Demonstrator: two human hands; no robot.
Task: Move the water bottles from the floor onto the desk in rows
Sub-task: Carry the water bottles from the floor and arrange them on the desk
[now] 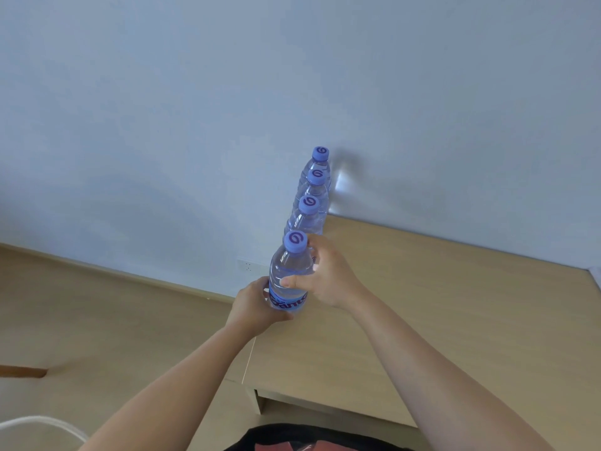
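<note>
Head-height view, down onto desk (422, 304)

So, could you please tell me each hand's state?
Left hand: grips the nearest bottle low.
Right hand: grips the same bottle higher up.

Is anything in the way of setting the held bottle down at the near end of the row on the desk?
Nothing visible. Both hands, left and right, grip the front bottle at the near end of the row of three bottles. The desk around it is bare wood.
</note>
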